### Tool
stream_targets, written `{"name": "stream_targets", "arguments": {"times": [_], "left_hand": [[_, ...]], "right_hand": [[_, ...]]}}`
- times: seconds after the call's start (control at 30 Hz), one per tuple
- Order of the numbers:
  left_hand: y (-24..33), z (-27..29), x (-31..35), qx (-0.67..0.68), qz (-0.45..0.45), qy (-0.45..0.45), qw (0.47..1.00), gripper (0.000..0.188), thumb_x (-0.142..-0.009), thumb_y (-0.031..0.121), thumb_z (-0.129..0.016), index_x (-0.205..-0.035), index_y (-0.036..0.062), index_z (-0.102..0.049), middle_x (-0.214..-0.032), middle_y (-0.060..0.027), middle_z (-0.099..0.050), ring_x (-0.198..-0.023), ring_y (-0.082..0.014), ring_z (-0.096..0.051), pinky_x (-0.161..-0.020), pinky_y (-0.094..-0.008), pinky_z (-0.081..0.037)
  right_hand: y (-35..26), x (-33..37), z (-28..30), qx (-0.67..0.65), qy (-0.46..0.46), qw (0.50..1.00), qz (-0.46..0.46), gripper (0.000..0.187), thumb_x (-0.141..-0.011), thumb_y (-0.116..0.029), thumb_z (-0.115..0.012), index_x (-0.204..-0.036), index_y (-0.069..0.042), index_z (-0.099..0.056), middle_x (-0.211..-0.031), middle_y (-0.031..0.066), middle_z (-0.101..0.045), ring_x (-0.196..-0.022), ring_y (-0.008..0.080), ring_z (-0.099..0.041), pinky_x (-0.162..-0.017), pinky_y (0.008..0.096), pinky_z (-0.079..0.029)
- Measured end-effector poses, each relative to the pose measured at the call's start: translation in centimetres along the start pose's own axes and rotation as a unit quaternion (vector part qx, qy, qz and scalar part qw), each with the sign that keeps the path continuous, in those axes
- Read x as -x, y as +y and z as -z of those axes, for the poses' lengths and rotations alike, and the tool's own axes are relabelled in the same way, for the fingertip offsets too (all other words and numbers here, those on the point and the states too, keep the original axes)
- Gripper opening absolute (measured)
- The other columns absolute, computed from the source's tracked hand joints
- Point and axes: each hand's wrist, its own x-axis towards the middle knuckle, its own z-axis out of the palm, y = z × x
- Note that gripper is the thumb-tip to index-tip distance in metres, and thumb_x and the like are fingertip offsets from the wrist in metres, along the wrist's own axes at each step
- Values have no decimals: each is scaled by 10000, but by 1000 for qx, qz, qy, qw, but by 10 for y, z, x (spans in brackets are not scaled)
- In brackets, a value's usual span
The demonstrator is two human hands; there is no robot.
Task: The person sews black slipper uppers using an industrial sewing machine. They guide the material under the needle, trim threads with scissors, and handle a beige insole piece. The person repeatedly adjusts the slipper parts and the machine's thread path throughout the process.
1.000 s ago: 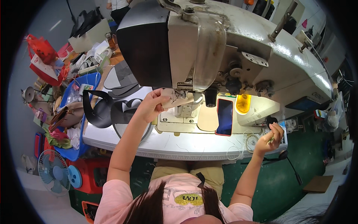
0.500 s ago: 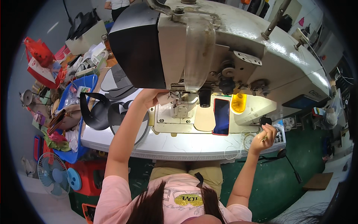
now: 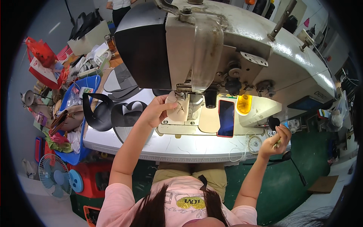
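My left hand [image 3: 154, 112] pinches a small beige piece [image 3: 177, 110] of flat material at the needle area of a large sewing machine [image 3: 234, 49]. Dark thread-like lines cross the front of the piece. My right hand [image 3: 275, 144] is closed around a thin yellowish object, mostly hidden by the fingers, just below a black knob [image 3: 273, 123] at the machine's right end. Whether the fingers touch the knob, I cannot tell. A second beige piece [image 3: 209, 119] with a rounded end lies on the machine bed [image 3: 177, 129], beside a phone [image 3: 226, 119] with a red edge.
Black and grey cut pieces [image 3: 128, 114] lie left of the machine. A blue bin [image 3: 78, 149] full of bags and cloth stands further left, above a fan [image 3: 56, 177]. A yellow oil window [image 3: 244, 104] and a thread coil [image 3: 254, 143] are at right. Another person [image 3: 120, 9] stands far back.
My left hand has come a little right and nearer, and the beige piece now shows its face beside the needle area. My right hand has shifted slightly right.
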Motion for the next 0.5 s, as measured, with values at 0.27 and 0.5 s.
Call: {"name": "stream_targets", "arguments": {"times": [0.27, 0.5], "left_hand": [[6, -5, -7, -4, -3, 32, 999, 219, -805, 37, -616, -1013, -12, -569, -933, -84, -635, -826, -156, -636, -785, -276, -514], [7, 1, -23, 7, -21, 68, 997, 171, -808, -8, -562, -969, -66, -557, -910, -128, -628, -826, -183, -640, -782, -280, -519]], "right_hand": [[6, -8, 3, 5, 4, 1000, 6, 183, -777, 144, -440, -748, 20, -572, -772, 112, -559, -735, 262, -587, -653, 349, -506], [23, 32, -14, 3, -53, 998, -30, 193, -740, 154, -451, -735, -14, -547, -747, 99, -568, -722, 264, -594, -668, 358, -504]]}}
